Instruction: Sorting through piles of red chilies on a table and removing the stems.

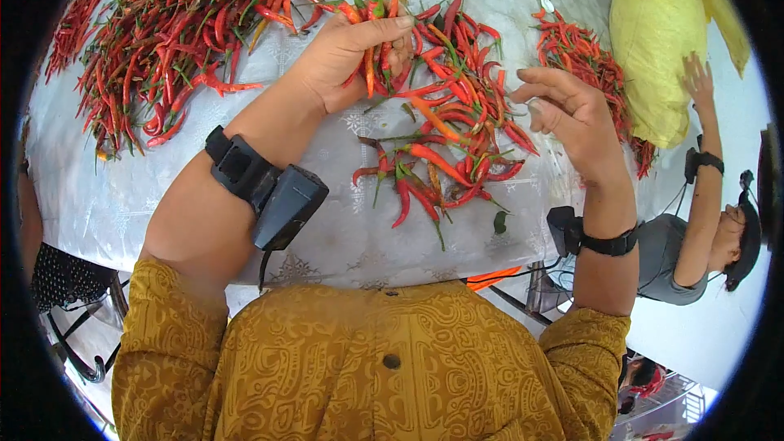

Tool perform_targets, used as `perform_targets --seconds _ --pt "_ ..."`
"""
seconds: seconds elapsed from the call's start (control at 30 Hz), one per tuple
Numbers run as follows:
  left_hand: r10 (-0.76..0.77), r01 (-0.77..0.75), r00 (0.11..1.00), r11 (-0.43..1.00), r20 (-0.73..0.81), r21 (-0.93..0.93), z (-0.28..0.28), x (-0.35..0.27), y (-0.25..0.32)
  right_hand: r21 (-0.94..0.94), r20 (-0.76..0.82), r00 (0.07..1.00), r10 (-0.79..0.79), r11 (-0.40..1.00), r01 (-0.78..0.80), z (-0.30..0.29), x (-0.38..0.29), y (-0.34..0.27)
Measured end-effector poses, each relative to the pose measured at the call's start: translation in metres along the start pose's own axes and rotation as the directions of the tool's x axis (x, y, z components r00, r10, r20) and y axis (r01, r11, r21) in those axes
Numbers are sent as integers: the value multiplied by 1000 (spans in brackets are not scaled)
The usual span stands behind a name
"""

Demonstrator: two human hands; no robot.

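My left hand (358, 52) is closed around a small bunch of red chili peppers (375, 12), whose green stems point away from me above the thumb. Beside it, a loose pile of red and orange chilies (453, 116) lies on the pale patterned table cover (318, 196). At that pile's right edge my right hand (560, 101) is raised with bent fingers, thumb near the forefinger; I see nothing held between them. Black devices are strapped to both of my wrists.
A large heap of red chilies (177, 24) covers the table's left side, with another pile (582, 55) at the right. A yellow woven sack (658, 43) stands behind that pile. At the far right a co-worker (680, 251) reaches towards the sack; another person's arm shows at the left edge.
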State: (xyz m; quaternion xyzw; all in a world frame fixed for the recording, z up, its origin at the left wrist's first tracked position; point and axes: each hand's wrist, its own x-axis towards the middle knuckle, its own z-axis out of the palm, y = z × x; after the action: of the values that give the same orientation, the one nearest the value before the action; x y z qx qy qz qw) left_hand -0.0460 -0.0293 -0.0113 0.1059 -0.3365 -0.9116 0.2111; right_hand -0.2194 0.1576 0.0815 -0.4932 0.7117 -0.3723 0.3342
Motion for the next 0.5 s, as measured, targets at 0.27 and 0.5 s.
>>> perform_targets --seconds 0.27,0.5 --pt "7 -8 1000 999 8 48 -2 3 0 -596 37 999 9 803 15 -17 -19 53" --pt "10 -11 1000 998 19 64 0 3 0 -542 -29 999 31 840 -42 -5 -19 62"
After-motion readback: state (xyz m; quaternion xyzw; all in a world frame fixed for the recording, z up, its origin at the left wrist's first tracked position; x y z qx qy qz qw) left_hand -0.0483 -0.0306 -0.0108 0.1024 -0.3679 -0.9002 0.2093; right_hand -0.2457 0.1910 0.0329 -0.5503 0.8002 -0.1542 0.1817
